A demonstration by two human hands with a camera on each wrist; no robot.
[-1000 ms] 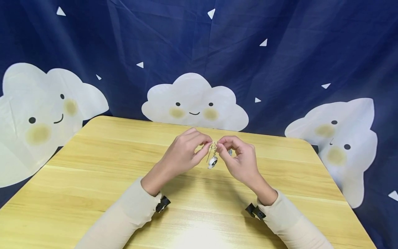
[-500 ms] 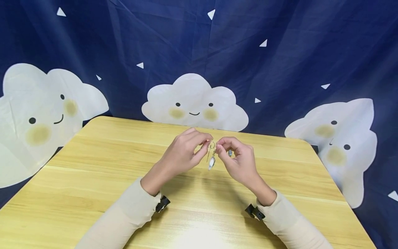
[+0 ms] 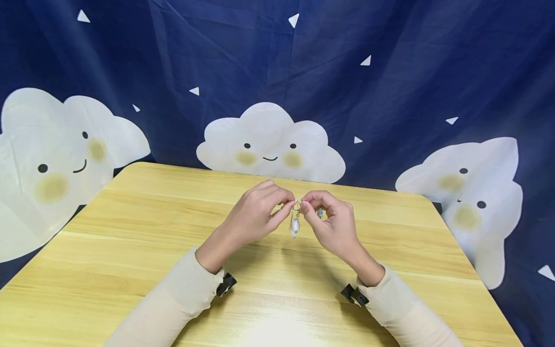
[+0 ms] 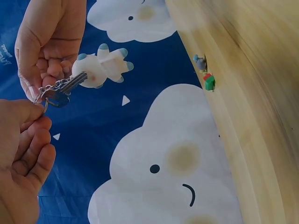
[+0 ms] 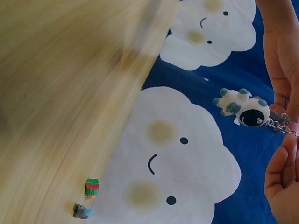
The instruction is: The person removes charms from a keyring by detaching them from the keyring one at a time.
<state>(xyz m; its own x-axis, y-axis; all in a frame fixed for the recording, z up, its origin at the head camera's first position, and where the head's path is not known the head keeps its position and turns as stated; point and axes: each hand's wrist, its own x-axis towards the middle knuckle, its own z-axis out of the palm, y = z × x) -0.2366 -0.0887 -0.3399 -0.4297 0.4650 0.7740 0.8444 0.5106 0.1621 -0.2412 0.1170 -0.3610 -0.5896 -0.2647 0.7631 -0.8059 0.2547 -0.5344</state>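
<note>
Above the table, a white astronaut figure (image 5: 244, 108) with teal hands and feet and a dark visor hangs by a chain from a metal key ring (image 4: 45, 105). A key (image 4: 74, 83) with a dark head dangles beside it; the left wrist view shows the figure's back. My left hand (image 3: 256, 212) pinches the ring between thumb and forefinger. Opposite, my right hand (image 3: 335, 219) pinches at the ring and chain end, its fingertips close to those of the left. Fingers partly hide the ring.
On the wooden table (image 3: 151, 231) lie a small green-and-red trinket (image 5: 92, 187) and a grey-and-blue trinket (image 5: 82, 211), mostly behind my right hand in the head view. A dark blue curtain (image 3: 243, 48) with cloud faces hangs past the table's far edge.
The astronaut figure has turned on its chain, so its dark visor no longer faces the head camera. Both hands stay nearly in place, with small shifts of the fingers and ring.
</note>
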